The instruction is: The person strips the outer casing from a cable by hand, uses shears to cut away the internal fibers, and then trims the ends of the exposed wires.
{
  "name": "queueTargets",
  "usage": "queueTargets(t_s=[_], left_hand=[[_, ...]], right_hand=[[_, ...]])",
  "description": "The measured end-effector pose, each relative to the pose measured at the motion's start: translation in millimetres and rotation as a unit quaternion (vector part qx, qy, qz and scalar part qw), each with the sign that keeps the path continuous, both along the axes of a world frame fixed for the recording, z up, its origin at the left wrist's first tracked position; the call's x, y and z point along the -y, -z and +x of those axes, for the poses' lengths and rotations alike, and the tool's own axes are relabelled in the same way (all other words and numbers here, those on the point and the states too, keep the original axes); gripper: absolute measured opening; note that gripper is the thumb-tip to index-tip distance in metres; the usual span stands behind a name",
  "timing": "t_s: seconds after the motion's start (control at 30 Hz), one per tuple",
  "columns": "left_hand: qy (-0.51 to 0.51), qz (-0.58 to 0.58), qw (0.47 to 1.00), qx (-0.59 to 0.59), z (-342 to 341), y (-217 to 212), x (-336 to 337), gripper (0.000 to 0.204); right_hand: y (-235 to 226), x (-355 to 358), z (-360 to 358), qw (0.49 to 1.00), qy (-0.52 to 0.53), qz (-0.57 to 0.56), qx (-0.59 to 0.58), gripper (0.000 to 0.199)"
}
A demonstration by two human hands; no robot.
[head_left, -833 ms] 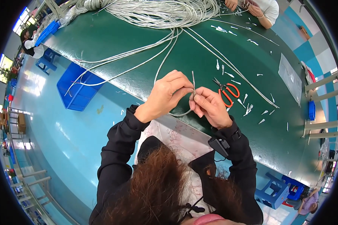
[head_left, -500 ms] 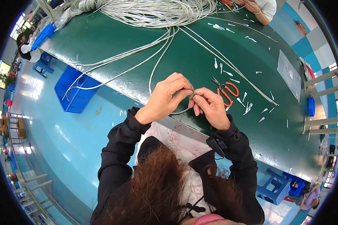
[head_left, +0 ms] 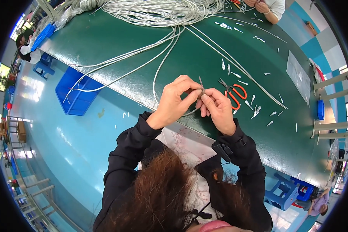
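Green table (head_left: 116,42) curves across the upper view, with glossy blue floor (head_left: 65,147) below its near edge and a blue bin (head_left: 78,92) standing on that floor. At the table's far side lies a big tangle of grey cables (head_left: 158,9), from which several strands run toward the person. Both hands meet just above the near edge. The left hand (head_left: 174,101) has its fingers curled in, thumb and forefinger pinched on the cable end (head_left: 200,82), which sticks up between the two hands. The right hand (head_left: 217,110) faces it, fingertips (head_left: 203,98) closed tight on the same cable end, touching the left thumb; whether anything else is in that grip cannot be told. A loop of the held cable hangs below the hands. Just right of them, orange-handled pliers (head_left: 232,92) lie on the table, untouched, among small white scraps (head_left: 255,110). Another person's hands (head_left: 259,5) show at the far edge.
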State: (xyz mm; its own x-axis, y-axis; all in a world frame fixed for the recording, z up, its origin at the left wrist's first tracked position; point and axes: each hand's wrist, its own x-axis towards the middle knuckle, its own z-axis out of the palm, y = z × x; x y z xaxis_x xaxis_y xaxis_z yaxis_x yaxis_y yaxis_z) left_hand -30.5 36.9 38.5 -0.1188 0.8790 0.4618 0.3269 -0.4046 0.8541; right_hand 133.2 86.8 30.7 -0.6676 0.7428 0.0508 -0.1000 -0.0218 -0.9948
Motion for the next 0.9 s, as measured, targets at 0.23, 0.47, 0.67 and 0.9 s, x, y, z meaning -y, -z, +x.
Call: queueTargets(t_s=[0.23, 0.47, 0.67, 0.9], left_hand=[[-0.075, 0.013, 0.995, -0.059, 8.4, -0.1, 4.1, 0.005], [0.142, -0.225, 0.955, 0.128, -20.6, -11.7, 12.5, 0.008], [0.345, -0.366, 0.828, 0.247, -46.2, -14.9, 26.3, 0.016], [0.292, -0.399, 0.826, 0.271, -66.4, -17.1, 41.2, 0.019]], right_hand=[[2.0, 2.9, 0.2, 0.996, 0.062, 0.053, 0.031, 0.007], [2.9, -1.2, 1.4, 0.844, 0.122, 0.515, 0.081, 0.015], [-4.7, 4.1, 1.3, 0.78, 0.05, 0.623, 0.019, 0.022], [3.5, 13.1, -1.1, 0.889, 0.043, 0.453, 0.043, 0.014]])
